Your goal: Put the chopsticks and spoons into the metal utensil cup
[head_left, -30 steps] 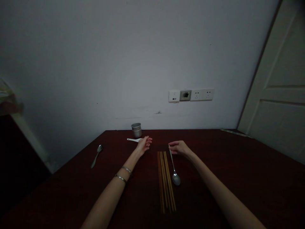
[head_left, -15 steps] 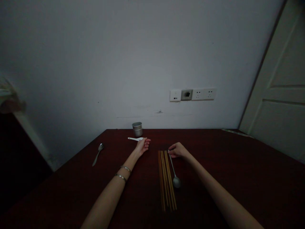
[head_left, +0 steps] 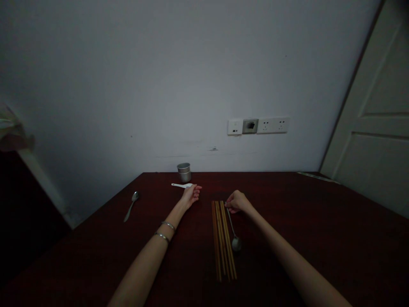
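My right hand (head_left: 237,201) pinches the handle end of a long-handled metal spoon (head_left: 236,244), whose bowl points toward me. Left of that spoon lie several wooden chopsticks (head_left: 223,238) side by side, the leftmost ones redder. My left hand (head_left: 191,195) rests palm-side right with loosely curled fingers and nothing visible in them. Just behind it is a white soup spoon (head_left: 180,185), its bowl partly hidden by the hand. A small metal cup (head_left: 184,172) stands upright beyond the white spoon.
A short metal spoon (head_left: 131,207) lies at the left of the dark red table (head_left: 281,221). The pale wall (head_left: 191,85) with sockets (head_left: 258,126) rises at the back edge. A white door (head_left: 377,162) is on the right.
The long-handled spoon's bowl has shifted very slightly left, closer to the chopsticks, with my right hand still at its handle end. My left hand stays in place.
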{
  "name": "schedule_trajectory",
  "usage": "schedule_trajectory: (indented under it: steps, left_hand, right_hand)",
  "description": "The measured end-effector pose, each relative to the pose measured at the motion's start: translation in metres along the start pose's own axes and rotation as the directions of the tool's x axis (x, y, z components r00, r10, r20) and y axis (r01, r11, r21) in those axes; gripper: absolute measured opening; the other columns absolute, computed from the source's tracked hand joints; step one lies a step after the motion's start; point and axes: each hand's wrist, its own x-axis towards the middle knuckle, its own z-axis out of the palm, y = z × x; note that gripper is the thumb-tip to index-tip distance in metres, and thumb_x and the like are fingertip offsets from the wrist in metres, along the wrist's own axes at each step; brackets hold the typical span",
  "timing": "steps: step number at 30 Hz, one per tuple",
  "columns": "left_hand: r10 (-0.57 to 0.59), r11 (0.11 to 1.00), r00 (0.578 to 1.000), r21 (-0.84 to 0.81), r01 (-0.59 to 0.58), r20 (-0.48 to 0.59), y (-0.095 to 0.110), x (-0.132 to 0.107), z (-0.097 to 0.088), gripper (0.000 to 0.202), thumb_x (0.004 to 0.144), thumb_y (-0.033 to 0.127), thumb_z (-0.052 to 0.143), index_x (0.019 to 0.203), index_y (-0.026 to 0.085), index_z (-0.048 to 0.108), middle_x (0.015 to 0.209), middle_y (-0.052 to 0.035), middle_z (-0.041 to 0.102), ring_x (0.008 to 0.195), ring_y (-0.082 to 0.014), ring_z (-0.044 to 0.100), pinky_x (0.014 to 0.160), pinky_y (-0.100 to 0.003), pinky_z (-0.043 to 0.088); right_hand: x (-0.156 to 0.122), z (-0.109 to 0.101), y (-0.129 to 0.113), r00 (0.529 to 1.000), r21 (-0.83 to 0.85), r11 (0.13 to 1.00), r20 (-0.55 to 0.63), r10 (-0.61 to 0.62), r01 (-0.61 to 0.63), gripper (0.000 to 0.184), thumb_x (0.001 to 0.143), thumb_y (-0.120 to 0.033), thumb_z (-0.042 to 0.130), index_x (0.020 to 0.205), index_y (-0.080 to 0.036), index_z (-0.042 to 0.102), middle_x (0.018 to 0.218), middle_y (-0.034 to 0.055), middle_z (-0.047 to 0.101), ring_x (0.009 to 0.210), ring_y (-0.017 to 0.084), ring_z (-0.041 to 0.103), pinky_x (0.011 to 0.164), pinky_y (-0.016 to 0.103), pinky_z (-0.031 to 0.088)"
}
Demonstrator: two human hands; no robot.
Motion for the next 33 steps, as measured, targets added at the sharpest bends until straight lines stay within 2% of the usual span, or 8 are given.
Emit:
schedule_trajectory:
  steps: [12, 16, 22, 30, 33]
  left_hand:
    - [-0.019, 1.000, 1.000, 0.007, 0.019, 0.013, -0.001, 0.003, -0.002, 0.023, 0.081, 0.025, 0.042, 0.074, 0.009, 0.057, 0.049, 0.0036, 0.044, 0.036, -0.0030, 0.035, 0.038, -0.016, 0.025]
    - [-0.019, 1.000, 1.000, -0.001, 0.019, 0.014, -0.002, 0.003, -0.001, 0.023, 0.081, 0.024, 0.042, 0.072, 0.009, 0.056, 0.047, 0.0047, 0.042, 0.035, -0.0024, 0.033, 0.038, -0.016, 0.023]
    - [0.004, 1.000, 1.000, 0.020, -0.004, 0.003, -0.003, 0.002, -0.002, 0.022, 0.080, 0.024, 0.043, 0.072, 0.009, 0.058, 0.049, 0.0035, 0.044, 0.037, -0.0034, 0.037, 0.039, -0.017, 0.026]
    - [0.043, 0.998, 0.999, 0.047, -0.044, 0.016, -0.005, 0.002, -0.002, 0.021, 0.078, 0.024, 0.045, 0.071, 0.009, 0.058, 0.050, 0.0027, 0.046, 0.038, -0.0039, 0.039, 0.039, -0.017, 0.028]
    - [0.048, 0.996, 0.999, 0.071, -0.050, 0.023, -0.006, 0.002, -0.002, 0.021, 0.078, 0.026, 0.045, 0.071, 0.010, 0.058, 0.050, 0.0028, 0.047, 0.038, -0.0041, 0.038, 0.039, -0.018, 0.027]
  right_hand:
    - [0.008, 0.000, 0.009, 0.999, -0.047, 0.998, 0.017, -0.037, 0.037, 0.015, 0.058, -0.008, 0.068, 0.049, -0.014, 0.057, 0.034, -0.0005, 0.055, 0.037, 0.013, 0.058, 0.037, 0.016, 0.047]
    - [0.006, 0.000, 0.006, 0.999, -0.053, 0.998, 0.025, -0.022, 0.024, 0.016, 0.061, -0.006, 0.065, 0.050, -0.013, 0.056, 0.034, -0.0007, 0.054, 0.037, 0.013, 0.057, 0.037, 0.019, 0.049]
    - [0.007, -0.001, 0.006, 0.999, -0.069, 0.997, 0.025, 0.023, -0.021, 0.014, 0.059, -0.008, 0.068, 0.053, -0.014, 0.056, 0.035, -0.0017, 0.055, 0.038, 0.013, 0.058, 0.038, 0.018, 0.049]
    - [0.013, -0.005, 0.008, 0.997, -0.016, 0.998, 0.055, 0.054, -0.053, 0.017, 0.057, -0.011, 0.072, 0.052, -0.014, 0.056, 0.037, 0.0016, 0.057, 0.043, 0.016, 0.061, 0.040, 0.019, 0.050]
    - [0.020, -0.010, 0.014, 0.999, 0.079, 0.996, 0.031, 0.036, -0.038, 0.019, 0.056, -0.011, 0.073, 0.052, -0.015, 0.055, 0.037, 0.0019, 0.058, 0.042, 0.016, 0.061, 0.039, 0.018, 0.049]
